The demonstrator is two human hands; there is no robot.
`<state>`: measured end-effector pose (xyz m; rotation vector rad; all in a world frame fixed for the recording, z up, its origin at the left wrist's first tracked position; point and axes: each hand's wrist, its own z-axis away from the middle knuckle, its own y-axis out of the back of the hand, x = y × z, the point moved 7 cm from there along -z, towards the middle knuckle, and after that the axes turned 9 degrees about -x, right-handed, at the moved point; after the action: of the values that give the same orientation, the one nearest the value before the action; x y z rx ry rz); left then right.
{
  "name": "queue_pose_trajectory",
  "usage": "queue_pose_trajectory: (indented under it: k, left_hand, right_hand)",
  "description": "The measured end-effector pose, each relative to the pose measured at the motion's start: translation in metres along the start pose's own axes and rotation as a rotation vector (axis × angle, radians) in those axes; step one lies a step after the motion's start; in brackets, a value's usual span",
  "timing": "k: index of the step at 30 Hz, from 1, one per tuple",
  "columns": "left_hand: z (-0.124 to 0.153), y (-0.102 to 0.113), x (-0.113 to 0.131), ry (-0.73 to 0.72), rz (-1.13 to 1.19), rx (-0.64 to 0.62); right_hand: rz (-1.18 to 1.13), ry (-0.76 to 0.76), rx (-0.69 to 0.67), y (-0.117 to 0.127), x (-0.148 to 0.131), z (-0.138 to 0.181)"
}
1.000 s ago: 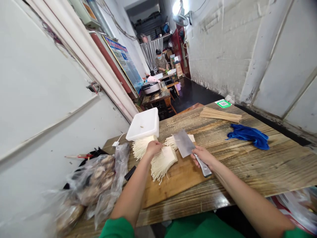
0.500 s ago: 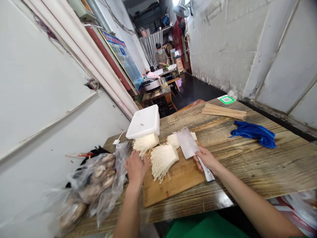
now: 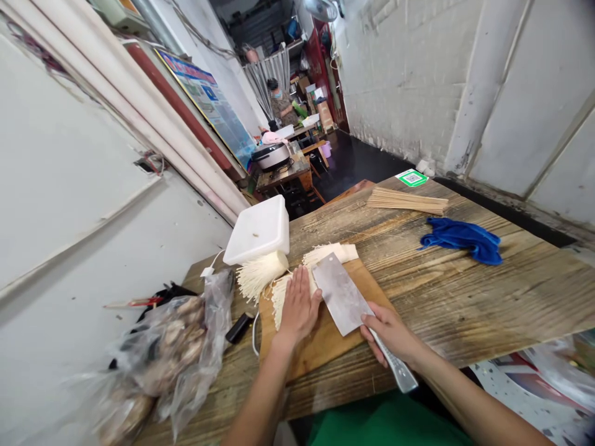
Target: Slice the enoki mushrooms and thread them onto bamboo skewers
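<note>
Your left hand [image 3: 298, 305] lies flat, fingers spread, pressing a mushroom bundle [image 3: 280, 293] on the cutting board [image 3: 325, 341] near the table's [image 3: 465, 297] front edge — your right hand [image 3: 393, 331] is wrapped tight round the cleaver [image 3: 341, 294], blade just beside the left hand.

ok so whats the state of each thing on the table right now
left hand: flat, pressing the enoki bunch
right hand: shut on the cleaver
cleaver: flat over the cutting board
white box: lidded
blue cloth: crumpled
skewers: loose pile
</note>
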<state>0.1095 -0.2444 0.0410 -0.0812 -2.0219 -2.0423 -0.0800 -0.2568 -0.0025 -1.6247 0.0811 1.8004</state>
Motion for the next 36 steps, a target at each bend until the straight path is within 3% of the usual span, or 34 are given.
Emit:
queue_pose_trajectory:
  k: [9, 20, 36]
  left_hand:
    - [-0.001, -0.001, 0.000, -0.076, -0.058, 0.040]
    - [-0.004, -0.003, -0.001, -0.004, -0.028, -0.011]
    - [-0.003, -0.006, 0.000, -0.040, -0.032, 0.053]
  right_hand:
    - [0.008, -0.002, -0.027, -0.001, 0.006, 0.003]
    - [-0.004, -0.003, -0.021, -0.003, 0.013, 0.002]
    - [0.138, -0.077, 0.052, -0.012, 0.007, 0.005]
